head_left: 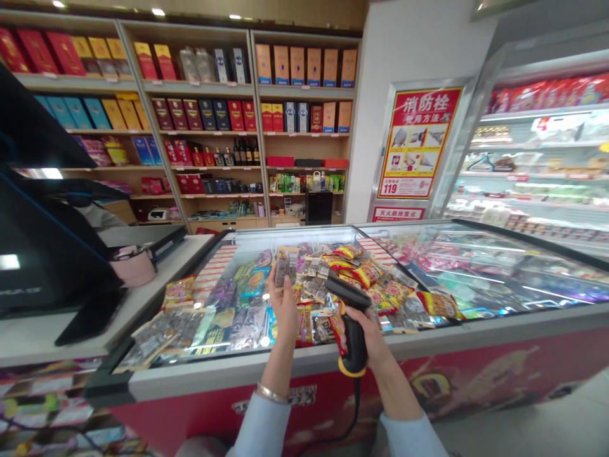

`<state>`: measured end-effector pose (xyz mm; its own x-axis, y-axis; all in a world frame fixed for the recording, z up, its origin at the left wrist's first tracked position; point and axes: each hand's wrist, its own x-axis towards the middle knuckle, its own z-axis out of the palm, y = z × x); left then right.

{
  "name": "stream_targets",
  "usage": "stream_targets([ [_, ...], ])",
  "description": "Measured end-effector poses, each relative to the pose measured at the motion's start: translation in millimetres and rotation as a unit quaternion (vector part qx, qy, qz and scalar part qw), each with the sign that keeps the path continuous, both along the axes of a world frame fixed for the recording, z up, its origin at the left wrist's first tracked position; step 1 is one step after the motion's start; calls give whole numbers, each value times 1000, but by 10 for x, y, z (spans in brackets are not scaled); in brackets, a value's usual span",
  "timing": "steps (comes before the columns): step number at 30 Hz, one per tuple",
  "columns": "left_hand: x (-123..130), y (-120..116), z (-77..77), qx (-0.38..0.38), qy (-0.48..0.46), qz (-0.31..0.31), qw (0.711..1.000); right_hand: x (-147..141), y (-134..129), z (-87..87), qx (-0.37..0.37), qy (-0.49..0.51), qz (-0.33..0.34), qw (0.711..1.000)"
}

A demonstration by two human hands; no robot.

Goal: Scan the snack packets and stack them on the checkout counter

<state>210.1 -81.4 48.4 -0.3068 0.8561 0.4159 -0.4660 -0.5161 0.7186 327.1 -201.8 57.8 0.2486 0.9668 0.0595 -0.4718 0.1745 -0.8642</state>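
My left hand is closed on a small clear snack packet, held up above the glass top of the chest freezer. In my right hand is a black and yellow barcode scanner, its head tilted up and to the left towards the packet. A black cord runs down from its handle. Beneath and behind both hands, a pile of yellow and red snack packets and clear packets lies on the glass. What the clear packet contains is too blurred to tell.
More clear packets and a yellow packet lie at the freezer's left end. A counter with a phone-like black slab, a pink cup and a dark monitor stands left. The freezer's grey front edge runs before me.
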Motion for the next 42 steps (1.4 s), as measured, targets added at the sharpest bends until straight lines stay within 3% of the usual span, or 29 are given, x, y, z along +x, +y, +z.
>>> stream_targets([
  [7, 29, -29, 108, -7, -66, -51, 996, -4, -4, -22, -9, -18, 16, 1000],
  [17, 52, -9, 193, -2, -56, -15, 998, 45, 19, -83, 12, -25, 46, 999],
  [33, 105, -44, 90, 0, -55, -64, 996, 73, 63, -92, -6, 17, -19, 1000],
  [38, -138, -61, -39, -24, -20, -16, 999, 29, 113, -116, -11, 20, -34, 999],
  [42, -611, 13, -105, -26, -26, 24, 999, -133, 214, -100, -18, 16, -31, 999],
])
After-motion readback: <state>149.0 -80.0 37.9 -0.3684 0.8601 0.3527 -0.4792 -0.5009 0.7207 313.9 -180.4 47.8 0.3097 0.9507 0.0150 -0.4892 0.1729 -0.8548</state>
